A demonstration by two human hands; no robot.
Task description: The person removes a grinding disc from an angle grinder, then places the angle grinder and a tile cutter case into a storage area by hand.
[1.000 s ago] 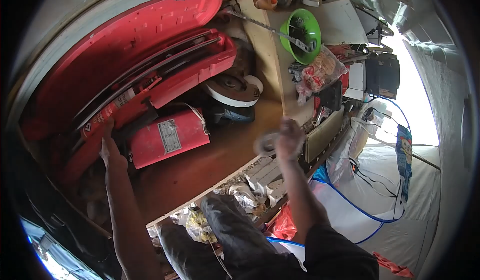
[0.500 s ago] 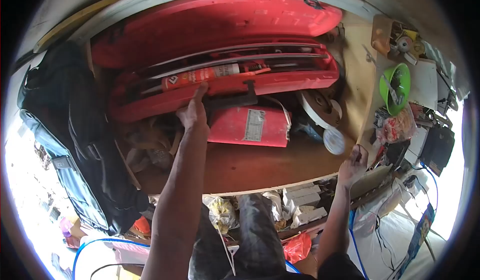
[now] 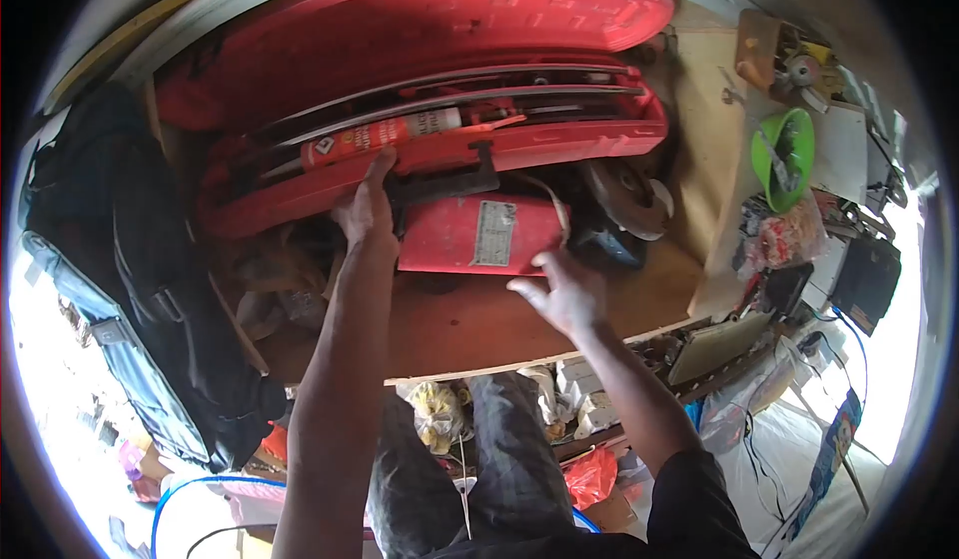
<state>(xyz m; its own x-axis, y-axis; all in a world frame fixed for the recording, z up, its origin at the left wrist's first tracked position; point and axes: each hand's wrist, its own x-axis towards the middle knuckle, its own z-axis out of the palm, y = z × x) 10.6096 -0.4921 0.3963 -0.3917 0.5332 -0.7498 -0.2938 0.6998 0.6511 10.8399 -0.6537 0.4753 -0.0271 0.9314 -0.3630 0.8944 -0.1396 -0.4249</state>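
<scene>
A long red plastic case (image 3: 569, 143) lies tilted with its lid (image 3: 450, 21) raised behind it. Inside are long metal bars (image 3: 479, 100) and a sealant cartridge (image 3: 385, 135) with an orange nozzle. My left hand (image 3: 366, 209) grips the case's front wall near its black handle (image 3: 450, 184), thumb on the rim and the other fingers mostly hidden. Under the handle sits a red box (image 3: 440, 239) with a grey label. Just off that box's lower right corner is my right hand (image 3: 567, 299), fingers spread and nothing in it.
The wooden shelf (image 3: 450, 334) holds a brown round object (image 3: 624, 199) and a blue item (image 3: 611, 246) at right. A dark backpack (image 3: 150, 289) stands at left. On the right are a green bowl (image 3: 784, 159) and a filled plastic bag (image 3: 789, 239).
My right hand has moved left from the shelf's right side to the red box, its fingers opening. The clear round object that was near it is out of sight. My left hand keeps its grip.
</scene>
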